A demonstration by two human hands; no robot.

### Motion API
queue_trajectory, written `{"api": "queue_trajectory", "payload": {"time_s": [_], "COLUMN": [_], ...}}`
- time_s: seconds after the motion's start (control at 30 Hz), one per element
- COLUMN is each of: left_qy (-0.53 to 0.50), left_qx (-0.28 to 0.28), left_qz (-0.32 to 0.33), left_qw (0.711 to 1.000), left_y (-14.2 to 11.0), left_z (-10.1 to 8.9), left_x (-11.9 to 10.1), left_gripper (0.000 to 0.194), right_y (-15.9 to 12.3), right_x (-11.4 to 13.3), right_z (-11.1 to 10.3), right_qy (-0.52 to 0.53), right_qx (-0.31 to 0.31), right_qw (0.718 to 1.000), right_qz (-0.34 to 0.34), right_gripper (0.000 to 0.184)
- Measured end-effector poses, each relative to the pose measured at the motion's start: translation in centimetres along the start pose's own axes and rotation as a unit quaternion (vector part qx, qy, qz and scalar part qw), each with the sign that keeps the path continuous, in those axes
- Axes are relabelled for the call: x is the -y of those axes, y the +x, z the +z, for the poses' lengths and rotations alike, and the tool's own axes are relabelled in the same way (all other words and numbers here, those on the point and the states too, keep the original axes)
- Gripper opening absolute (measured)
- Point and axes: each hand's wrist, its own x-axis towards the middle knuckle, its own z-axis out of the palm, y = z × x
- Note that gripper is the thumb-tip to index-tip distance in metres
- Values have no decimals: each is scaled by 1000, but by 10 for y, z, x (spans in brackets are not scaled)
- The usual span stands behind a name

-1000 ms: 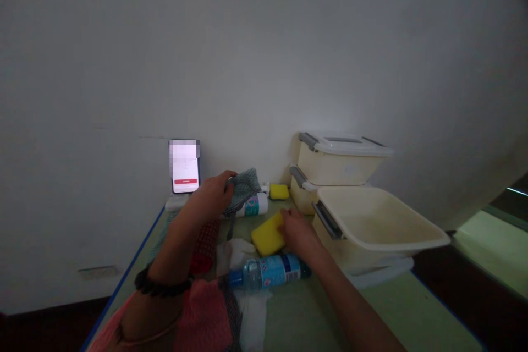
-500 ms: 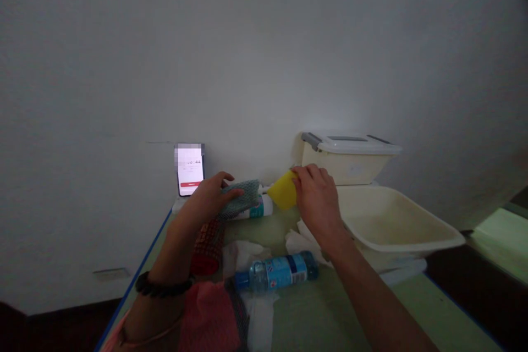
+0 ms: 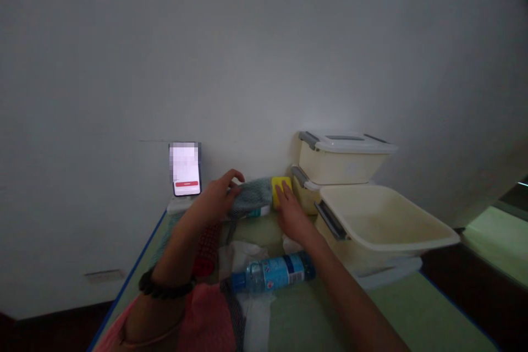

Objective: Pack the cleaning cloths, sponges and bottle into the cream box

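Touching yellow sponge (image 3: 276, 186) with right hand (image 3: 292, 214); bottle label (image 3: 280, 273) unreadable.

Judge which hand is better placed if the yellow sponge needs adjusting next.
Probably the right: the right hand has its fingers on the yellow sponge, while the left hand is farther off, at the grey-green cloth.

"How many cream boxes?"
"Three: one lidded box (image 3: 340, 168) far right, one lower box (image 3: 310, 198) beneath it, one open box (image 3: 388, 220) nearer."
"Bottles?"
"One blue bottle (image 3: 280, 273), near. One white container (image 3: 264, 212) beyond it (mostly hidden, mind you)."
"Sponges?"
"One yellow sponge (image 3: 281, 180) visible, far."
"Phones?"
"One phone (image 3: 186, 173), far left."
"Cloths (image 3: 254, 196)?"
"Several; overlaps hide the exact number."
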Motion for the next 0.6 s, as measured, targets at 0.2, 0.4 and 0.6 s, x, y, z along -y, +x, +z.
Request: {"api": "queue_trajectory", "payload": {"time_s": [0.2,0.4,0.6], "left_qy": [-82,-142,-30], "left_qx": [-42,69,24], "left_qz": [-17,28,21], "left_qw": [996,987,999], "left_y": [-1,-16,-14], "left_z": [0,-14,-21], "left_x": [-5,-15,-21], "left_gripper": [23,53,23], "right_y": [18,37,38], "right_x": [38,53,49], "right_z": [-24,-31,-47], "right_qy": [158,217,260], "right_qx": [43,-34,-29], "right_qw": [983,975,964], "right_qz": [-78,-38,-51], "right_gripper": [31,28,27]}}
